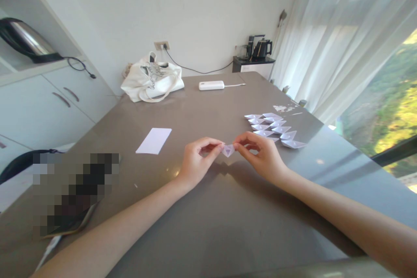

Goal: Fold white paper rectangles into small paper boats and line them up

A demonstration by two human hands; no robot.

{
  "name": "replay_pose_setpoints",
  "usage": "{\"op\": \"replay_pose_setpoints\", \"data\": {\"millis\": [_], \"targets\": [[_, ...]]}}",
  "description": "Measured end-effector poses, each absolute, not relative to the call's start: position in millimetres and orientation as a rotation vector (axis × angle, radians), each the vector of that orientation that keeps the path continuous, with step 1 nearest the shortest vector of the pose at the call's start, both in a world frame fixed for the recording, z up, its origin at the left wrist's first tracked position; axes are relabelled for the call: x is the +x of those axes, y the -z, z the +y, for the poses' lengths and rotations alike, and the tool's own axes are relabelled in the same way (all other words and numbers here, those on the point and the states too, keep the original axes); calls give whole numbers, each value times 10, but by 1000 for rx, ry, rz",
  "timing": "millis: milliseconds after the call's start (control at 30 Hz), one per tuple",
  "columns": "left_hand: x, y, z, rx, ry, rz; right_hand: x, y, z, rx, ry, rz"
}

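Observation:
Between my two hands, just above the table, is a small folded piece of white paper (228,151) with a downward-pointing triangular shape. My left hand (199,160) pinches its left corner between thumb and fingers. The right corner is pinched the same way by my right hand (260,154). Beyond my right hand stand several folded paper boats (273,127) in rows, a few partly hidden behind that hand. A stack or sheet of flat white paper (153,141) lies to the left of my left hand.
On the table (182,117), a white handbag (153,80) and a white power bank (211,85) with a short cable sit toward the back. Paper scraps (283,107) lie near the right edge. A pixelated, phone-like object (78,195) is at the left, beside my left forearm.

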State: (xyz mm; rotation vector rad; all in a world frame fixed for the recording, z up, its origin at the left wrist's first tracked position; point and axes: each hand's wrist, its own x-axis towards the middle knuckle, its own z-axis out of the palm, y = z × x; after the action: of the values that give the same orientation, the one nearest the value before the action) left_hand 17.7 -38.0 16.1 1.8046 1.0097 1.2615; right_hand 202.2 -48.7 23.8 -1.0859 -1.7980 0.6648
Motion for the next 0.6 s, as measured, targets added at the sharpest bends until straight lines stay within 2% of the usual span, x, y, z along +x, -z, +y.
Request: {"op": "replay_pose_setpoints", "data": {"millis": [600], "targets": [[267, -86, -371, 1296, -1326, 769, 1972, -96, -443, -886, -939, -1495]]}}
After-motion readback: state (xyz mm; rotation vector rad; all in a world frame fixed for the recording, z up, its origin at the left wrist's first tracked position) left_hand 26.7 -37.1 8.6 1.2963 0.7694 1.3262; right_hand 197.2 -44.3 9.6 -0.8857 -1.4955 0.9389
